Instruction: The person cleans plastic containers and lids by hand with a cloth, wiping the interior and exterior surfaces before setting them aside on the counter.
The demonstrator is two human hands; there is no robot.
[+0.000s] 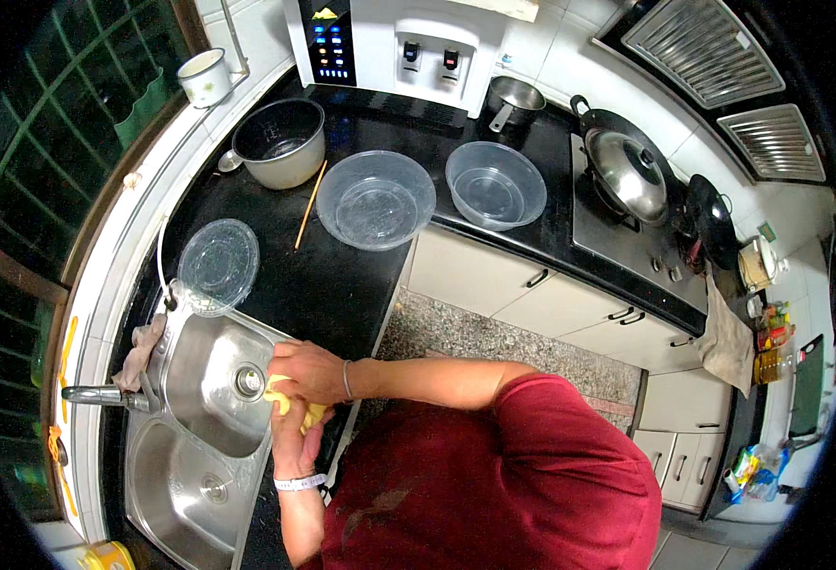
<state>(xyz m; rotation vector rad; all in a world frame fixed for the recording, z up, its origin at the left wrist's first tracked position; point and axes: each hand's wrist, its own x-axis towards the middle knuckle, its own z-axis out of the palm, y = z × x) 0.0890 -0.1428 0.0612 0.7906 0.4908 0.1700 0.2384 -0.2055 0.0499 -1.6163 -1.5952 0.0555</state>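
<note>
A crumpled yellow cloth [313, 416] is bunched between my two hands at the counter-side rim of the double steel sink [211, 328]. My right hand [310, 370] is closed around its upper part, knuckles up and wrist bent. Just below, my left hand [292, 442] grips the cloth's lower part; some of its fingers are hidden behind the folds. The drain of the nearest sink bowl lies just left of my hands. Over the faucet [104, 395] side of the sink hangs a beige rag [141, 351].
A clear round plastic lid [218, 264] lies beside the sink. Farther along the black counter are a cooker pot [290, 171], a single chopstick [310, 207] and two clear plastic bowls [376, 201]. A lidded wok [627, 176] sits on the stove. A water dispenser [437, 57] stands at the back.
</note>
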